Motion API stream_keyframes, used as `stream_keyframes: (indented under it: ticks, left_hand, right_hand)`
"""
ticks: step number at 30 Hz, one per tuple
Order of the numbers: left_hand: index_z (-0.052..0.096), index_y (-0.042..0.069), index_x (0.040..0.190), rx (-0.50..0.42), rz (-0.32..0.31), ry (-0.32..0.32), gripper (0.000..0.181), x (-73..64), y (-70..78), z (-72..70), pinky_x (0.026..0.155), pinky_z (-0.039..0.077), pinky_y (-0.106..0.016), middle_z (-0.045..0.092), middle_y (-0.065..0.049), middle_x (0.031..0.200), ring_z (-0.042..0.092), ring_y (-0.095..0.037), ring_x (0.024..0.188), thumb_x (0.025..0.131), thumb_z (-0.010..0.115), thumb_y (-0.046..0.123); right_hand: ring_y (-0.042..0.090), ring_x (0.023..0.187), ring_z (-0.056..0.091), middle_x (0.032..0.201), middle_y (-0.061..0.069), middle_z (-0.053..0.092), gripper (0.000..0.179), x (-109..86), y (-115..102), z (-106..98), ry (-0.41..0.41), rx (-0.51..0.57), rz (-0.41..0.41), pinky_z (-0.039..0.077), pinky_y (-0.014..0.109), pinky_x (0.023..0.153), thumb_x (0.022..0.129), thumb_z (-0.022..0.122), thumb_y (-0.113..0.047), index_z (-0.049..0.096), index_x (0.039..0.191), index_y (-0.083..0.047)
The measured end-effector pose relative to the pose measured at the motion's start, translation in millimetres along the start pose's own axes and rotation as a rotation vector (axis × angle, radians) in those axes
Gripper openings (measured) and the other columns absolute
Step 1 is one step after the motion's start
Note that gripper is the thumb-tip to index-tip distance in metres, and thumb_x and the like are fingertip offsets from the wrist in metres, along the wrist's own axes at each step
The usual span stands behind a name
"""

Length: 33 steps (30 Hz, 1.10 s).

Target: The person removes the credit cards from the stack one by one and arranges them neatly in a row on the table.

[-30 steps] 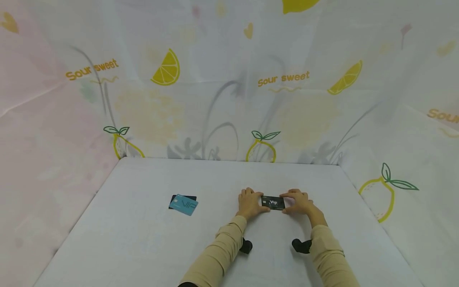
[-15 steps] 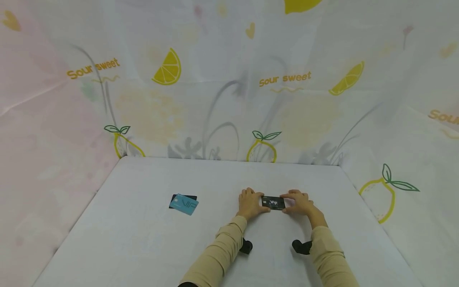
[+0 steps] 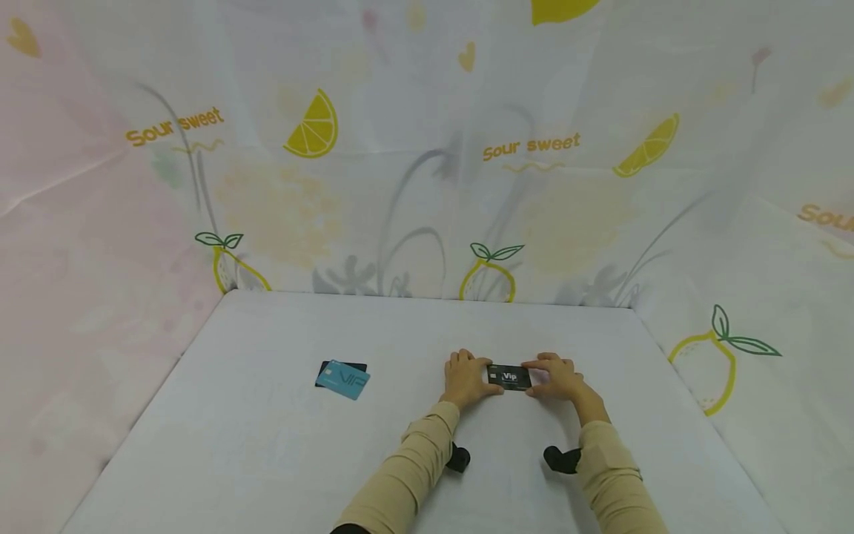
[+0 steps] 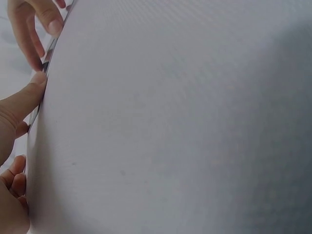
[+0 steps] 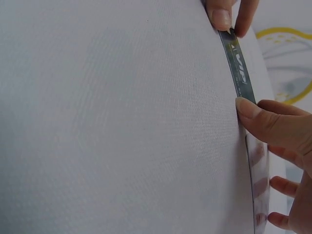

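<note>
Beige, rolled: my left sleeve [image 3: 407,471], rising from the bottom middle of the frame, and my right sleeve [image 3: 617,475], from the lower right. Both arms reach forward, slanting toward each other.

Item, Vip card [image 3: 509,377]: dark, print side up, right of centre in the lower half of the head view, level between my hands. Whether it lies wholly flat on the table [image 3: 233,445] I cannot tell.

Item, left hand [image 3: 465,379]: pinching the card's left end, forefinger at its upper corner, thumb [image 4: 30,95] at its lower one. Remaining fingers bunched, pointing to the top of the frame.

Item, right hand [image 3: 557,377]: a near mirror of the other, pinching the right end, forefinger above, thumb [image 5: 253,112] below. In the right wrist view my other fingers stand apart, lower right. Gap between thumb and forefinger: narrow on each hand, the width of the card.

Item, two black parts, one beside each sleeve's inner side: left [image 3: 458,457], right [image 3: 562,460].

Item, blue card [image 3: 342,380], left of centre, aslant over a black card [image 3: 358,367].

Item, backdrop [image 3: 414,185]: pale cloth, lemons and "Sour sweet" printed, across the upper frame.
</note>
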<state>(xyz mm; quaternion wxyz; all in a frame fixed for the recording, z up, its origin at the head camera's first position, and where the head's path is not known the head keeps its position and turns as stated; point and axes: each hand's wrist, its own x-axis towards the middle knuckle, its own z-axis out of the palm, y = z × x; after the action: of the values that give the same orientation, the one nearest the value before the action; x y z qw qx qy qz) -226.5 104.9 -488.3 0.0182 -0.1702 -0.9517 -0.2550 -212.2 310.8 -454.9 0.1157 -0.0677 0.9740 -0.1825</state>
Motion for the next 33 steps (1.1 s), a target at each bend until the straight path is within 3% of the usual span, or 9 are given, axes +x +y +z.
stream_keyframes:
  ticks: [11,17,25,29,33]
  left_hand:
    - [0.063,0.019,0.124,-0.083,0.030,-0.049,0.065,1.2,-8.2,-4.5,0.082,0.038,-0.035,0.055,-0.008,0.104,0.046,-0.022,0.094,0.067,0.081,0.046]
    - [0.064,0.011,0.118,-0.157,0.047,-0.029,0.062,1.4,-11.6,-9.0,0.086,0.041,-0.036,0.060,-0.010,0.106,0.051,-0.025,0.097,0.068,0.082,0.042]
    - [0.063,0.002,0.112,-0.331,0.080,-0.006,0.057,-3.9,-21.5,-15.3,0.087,0.042,-0.041,0.063,-0.012,0.098,0.055,-0.027,0.095,0.070,0.082,0.035]
    - [0.061,0.000,0.116,-0.407,0.095,-0.024,0.059,-5.3,-29.9,-20.0,0.087,0.045,-0.038,0.064,-0.012,0.104,0.057,-0.027,0.099,0.071,0.082,0.032]
    - [0.062,-0.004,0.113,-0.442,0.156,-0.009,0.058,-7.1,-37.2,-27.7,0.081,0.049,-0.034,0.065,-0.014,0.103,0.060,-0.027,0.094,0.070,0.083,0.029]
  right_hand:
    - [0.059,0.119,0.031,0.138,0.030,0.037,0.064,-2.3,-4.8,2.0,0.028,0.034,0.014,0.027,0.077,0.084,0.076,0.077,-0.021,0.051,0.132,-0.006]
    - [0.056,0.119,0.035,0.135,0.030,0.041,0.066,-3.4,-10.7,1.3,0.078,0.076,0.026,0.029,0.074,0.087,0.076,0.077,-0.025,0.050,0.132,-0.002]
    - [0.045,0.110,0.053,0.122,0.031,0.054,0.056,-8.5,-17.3,6.1,0.211,0.191,-0.029,0.042,0.054,0.092,0.080,0.074,-0.020,0.053,0.123,0.011]
    - [0.044,0.107,0.056,0.119,0.030,0.057,0.055,-10.9,-21.9,7.2,0.259,0.212,-0.044,0.044,0.052,0.090,0.080,0.073,-0.019,0.054,0.120,0.013]
    - [0.041,0.106,0.057,0.119,0.028,0.058,0.056,-13.6,-26.3,8.4,0.268,0.233,-0.016,0.046,0.051,0.088,0.081,0.074,-0.023,0.055,0.121,0.012]
